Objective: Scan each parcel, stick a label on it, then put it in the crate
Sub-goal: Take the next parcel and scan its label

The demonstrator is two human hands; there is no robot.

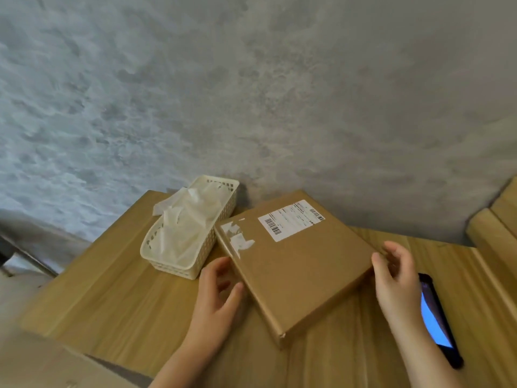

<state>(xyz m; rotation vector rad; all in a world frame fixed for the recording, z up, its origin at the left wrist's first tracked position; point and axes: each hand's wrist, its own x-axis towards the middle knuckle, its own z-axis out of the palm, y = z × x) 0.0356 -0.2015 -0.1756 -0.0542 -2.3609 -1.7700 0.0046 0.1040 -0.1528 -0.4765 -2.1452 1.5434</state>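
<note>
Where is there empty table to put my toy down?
Bare wood lies left of the left hand, below the basket. It is crowded around the parcel: the basket touches its left side, and the phone lies beside the right hand.

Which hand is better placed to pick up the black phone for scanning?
Probably the right hand: the black phone with the lit screen lies just beside it, while the left hand sits across the flat brown cardboard parcel.

Flat brown labelled parcel [296, 264]; askew
</note>
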